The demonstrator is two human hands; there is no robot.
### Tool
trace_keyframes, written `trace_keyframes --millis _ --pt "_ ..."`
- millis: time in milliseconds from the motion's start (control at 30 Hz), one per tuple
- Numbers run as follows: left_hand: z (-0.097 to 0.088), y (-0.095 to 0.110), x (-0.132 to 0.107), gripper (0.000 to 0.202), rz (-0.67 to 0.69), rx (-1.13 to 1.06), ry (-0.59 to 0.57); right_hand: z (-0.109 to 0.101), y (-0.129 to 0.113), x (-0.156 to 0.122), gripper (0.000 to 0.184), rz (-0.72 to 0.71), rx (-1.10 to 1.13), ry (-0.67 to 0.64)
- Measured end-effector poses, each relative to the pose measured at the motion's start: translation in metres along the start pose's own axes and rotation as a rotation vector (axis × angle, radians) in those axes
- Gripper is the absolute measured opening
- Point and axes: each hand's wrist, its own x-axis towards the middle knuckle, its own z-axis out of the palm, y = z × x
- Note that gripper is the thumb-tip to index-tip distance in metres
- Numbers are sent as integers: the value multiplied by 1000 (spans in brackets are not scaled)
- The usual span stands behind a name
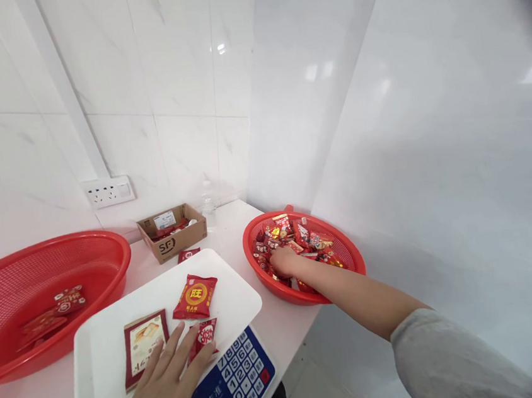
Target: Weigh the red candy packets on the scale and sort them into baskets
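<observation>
My left hand [164, 384] lies with fingers spread over the near edge of a white scale tray [103, 343]. Its fingertips reach a cream-and-maroon snack packet [143, 346] and a small red candy packet [206, 333], partly covering both. Farther up the tray lies a red packet with a gold round emblem [195, 297]. Beside the hand is the scale's blue keypad [240, 379]. My right hand [282, 260] reaches down into a red plastic basket [356, 264] full of red wrapped candies [302, 233]. Its fingers are sunk among the wrappers and hidden.
A larger red basket [119, 252] at the left holds a few packets. Behind the tray stand a small cardboard box [182, 240] with red packets and a clear plastic bottle [208, 202]. Another red packet [189, 254] lies by the box. White walls close off the back and right.
</observation>
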Motion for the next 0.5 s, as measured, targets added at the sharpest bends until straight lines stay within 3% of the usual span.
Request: trace_keyframes --millis 233,500 --pt "-1 -1 0 51 22 25 -15 1 9 -2 30 26 15 -18" --pt "0 1 1 52 37 -9 63 4 2 -9 31 30 110 54"
